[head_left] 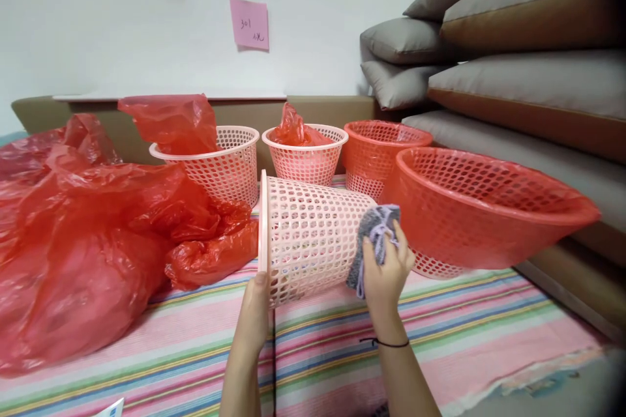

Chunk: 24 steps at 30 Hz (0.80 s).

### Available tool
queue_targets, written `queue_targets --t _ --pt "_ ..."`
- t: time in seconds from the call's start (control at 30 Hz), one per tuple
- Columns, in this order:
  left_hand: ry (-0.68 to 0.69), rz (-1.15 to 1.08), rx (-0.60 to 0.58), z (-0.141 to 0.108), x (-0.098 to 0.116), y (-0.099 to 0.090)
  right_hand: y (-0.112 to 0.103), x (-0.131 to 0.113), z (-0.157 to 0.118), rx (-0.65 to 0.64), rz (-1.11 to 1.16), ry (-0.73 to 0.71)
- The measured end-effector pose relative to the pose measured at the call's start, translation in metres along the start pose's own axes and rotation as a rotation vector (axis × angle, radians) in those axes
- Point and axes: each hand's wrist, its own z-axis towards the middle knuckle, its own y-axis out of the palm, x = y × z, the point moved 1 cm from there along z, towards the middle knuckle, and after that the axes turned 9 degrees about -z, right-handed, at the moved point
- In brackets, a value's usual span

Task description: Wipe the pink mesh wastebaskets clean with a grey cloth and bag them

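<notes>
A pale pink perforated plastic basket (313, 231) lies tipped on its side in the middle, its wide rim to the left and its base to the right. My left hand (255, 309) is closed on the rim at the lower left, the thumb on the outside and the other fingers partly hidden. In my right hand (388, 273) is a bunched grey and lavender cloth (374, 241), pressed against the base end of the basket. A dark band circles my right wrist.
Red plastic bags (112, 247) spread over the left. Behind stand two pink baskets (235, 172) with red bags in them. Red-lined baskets (489, 208) stand at right, below stacked grey and brown cushions (528, 88). A striped cloth (195, 345) covers the surface.
</notes>
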Motion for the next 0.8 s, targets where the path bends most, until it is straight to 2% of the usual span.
queue_targets --t 0.2,0.27,0.33,0.4,0.47,0.57,0.63,0.73,0.8 --pt "-0.01 0.013 0.033 0.0 -0.014 -0.005 -0.02 -0.094 -0.027 -0.212 0.168 -0.37" --pt "0.01 0.018 0.079 -0.002 -0.019 -0.012 -0.028 -0.111 -0.038 -0.254 0.216 -0.42" --pt "0.038 0.027 0.124 -0.004 -0.021 -0.018 -0.031 -0.116 -0.044 -0.268 0.239 -0.443" --pt "0.053 0.042 0.141 -0.005 -0.022 -0.023 -0.029 -0.11 -0.043 -0.262 0.231 -0.448" --pt "0.044 0.066 0.099 -0.004 -0.021 -0.024 -0.023 -0.094 -0.033 -0.235 0.187 -0.4" --pt "0.053 0.119 0.012 -0.005 -0.02 -0.027 -0.012 -0.054 -0.011 -0.112 0.08 -0.187" --pt "0.075 0.162 -0.003 -0.007 -0.021 -0.03 -0.007 -0.022 0.002 -0.032 0.019 -0.031" --pt "0.103 0.222 -0.012 -0.013 -0.022 -0.032 -0.004 0.016 0.012 -0.016 0.007 0.094" --pt "0.158 0.265 0.03 -0.02 -0.018 -0.027 -0.004 0.029 0.012 -0.028 0.026 0.119"
